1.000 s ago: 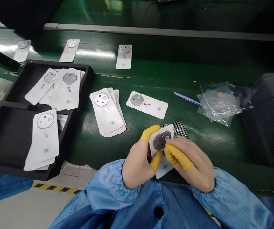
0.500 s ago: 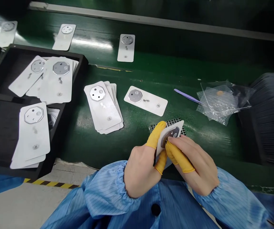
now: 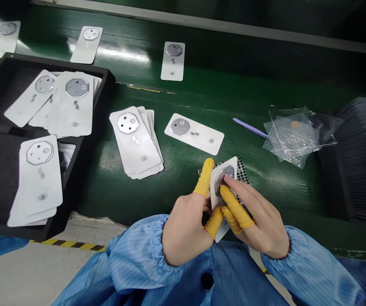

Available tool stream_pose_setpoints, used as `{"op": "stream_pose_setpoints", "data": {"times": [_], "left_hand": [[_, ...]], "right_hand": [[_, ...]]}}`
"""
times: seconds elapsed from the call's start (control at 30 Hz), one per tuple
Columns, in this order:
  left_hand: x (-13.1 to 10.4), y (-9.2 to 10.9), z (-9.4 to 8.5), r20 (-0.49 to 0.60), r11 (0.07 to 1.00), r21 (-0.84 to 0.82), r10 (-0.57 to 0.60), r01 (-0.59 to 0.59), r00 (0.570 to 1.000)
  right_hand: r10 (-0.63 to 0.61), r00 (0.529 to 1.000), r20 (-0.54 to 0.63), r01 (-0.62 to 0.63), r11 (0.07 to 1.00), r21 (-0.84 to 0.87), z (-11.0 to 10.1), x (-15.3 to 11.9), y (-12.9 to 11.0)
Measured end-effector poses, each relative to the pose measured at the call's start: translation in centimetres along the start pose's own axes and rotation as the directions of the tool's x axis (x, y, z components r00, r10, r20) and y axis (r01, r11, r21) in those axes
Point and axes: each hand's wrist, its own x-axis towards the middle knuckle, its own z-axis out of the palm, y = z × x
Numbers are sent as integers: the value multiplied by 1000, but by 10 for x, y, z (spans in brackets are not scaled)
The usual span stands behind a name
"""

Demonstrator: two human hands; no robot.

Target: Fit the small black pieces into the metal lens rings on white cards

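A white card (image 3: 215, 199) with a grey octagonal plate is tilted between my hands. My left hand (image 3: 187, 225), with yellow finger cots, holds the card by its left side. My right hand (image 3: 259, 216) is at the card's face, its bare index fingertip on the octagonal plate and its yellow-cotted fingers closed against the card. Whether those fingers pinch something small cannot be made out. Under the hands lies a sheet with rows of black dots (image 3: 242, 172), partly hidden. Behind them a single white card (image 3: 198, 135) lies flat, with a fanned card stack (image 3: 137, 142) to its left.
A black divided tray (image 3: 106, 85) with white cards stands at the left. Purple tweezers (image 3: 249, 127) touch a clear plastic film pile (image 3: 293, 138) at the right, beside stacked dark trays (image 3: 363, 148). Several cards, one of them a far card (image 3: 173, 61), lie along the back.
The held card has turned to show more of its face and shifted slightly left. My right index fingertip has moved up on the octagonal plate. The view has shifted a little.
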Motion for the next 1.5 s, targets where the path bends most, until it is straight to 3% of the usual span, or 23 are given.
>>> {"op": "stream_pose_setpoints", "data": {"times": [0.23, 0.47, 0.67, 0.73, 0.8, 0.9, 1.0, 1.13, 1.23, 1.37, 1.5], "left_hand": [[2, 0, 0, 0, 1000, -11, 25, -25, 1000], [1, -4, 4, 29, 1000, -20, -20, 21, 999], [-1, -8, 4, 67, 999, 9, -53, 52, 996], [0, -9, 3, 91, 995, -68, -70, 76, 993], [2, -9, 2, 113, 957, -275, -67, 96, 991], [5, -7, -1, 115, 798, -590, -61, 118, 991], [6, -4, -4, 136, 730, -667, -77, 149, 988], [7, -3, -5, 143, 719, -679, -69, 149, 987], [7, -2, -4, 147, 722, -679, -43, 132, 988], [4, -2, 0, 101, 830, -551, -42, 91, 994], [0, -5, 4, 22, 958, -281, -51, 55, 998]], "right_hand": [[63, 998, 31, -60, 996, -67, 2, 5, -5], [194, 957, 216, -119, 941, -318, -2, 7, -24], [232, 951, 204, -139, 910, -390, -6, 8, -35], [202, 953, 226, -113, 929, -354, -5, 8, -31], [161, 964, 211, -102, 959, -266, -4, 7, -24], [136, 984, 116, -128, 989, -73, -3, 7, -12], [161, 987, 6, -161, 982, 95, -2, 7, -6], [214, 973, -86, -197, 965, 171, -1, 7, -4], [180, 980, -90, -171, 980, 104, -3, 8, -4], [67, 996, 60, -54, 981, -188, -9, 13, -9], [10, 971, 240, 78, 932, -355, -17, 19, -15]]}}
